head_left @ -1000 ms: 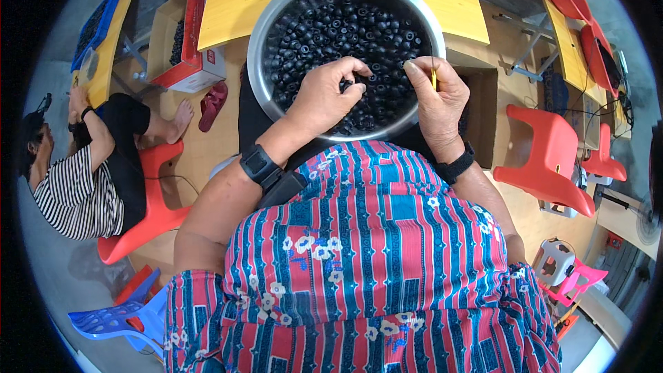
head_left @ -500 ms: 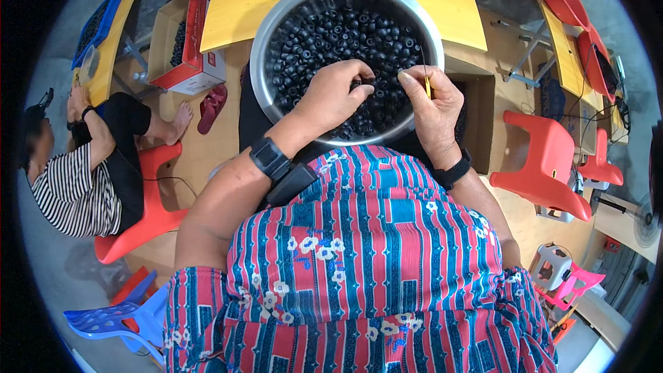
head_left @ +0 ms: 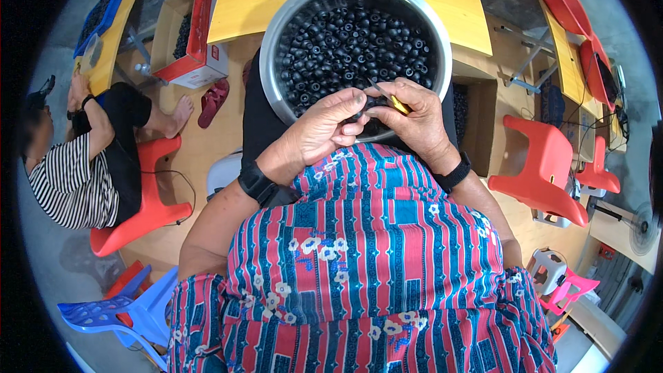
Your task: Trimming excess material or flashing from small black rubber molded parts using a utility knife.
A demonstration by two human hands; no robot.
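Close in front of my body, my left hand pinches a small black ring-like part between its fingers. My right hand meets it there, closed around a small pointed tool with a yellow handle and a thin dark tip. The tip points up and left, near the left fingertips. Both hands are over the near rim of a wide steel bowl. Many small black hollow parts fill the bowl. Fingers partly hide the held part, so whether the tool touches it I cannot tell.
A yellow table stands beyond the bowl. An open cardboard box is to its right, and a red-and-white box to its left. Red stools stand at the right. At the left, another person sits by a table.
My left hand has come back from the bowl's contents toward my body, holding a black part. My right hand has moved left to it, and the tool has tilted from upright toward the left.
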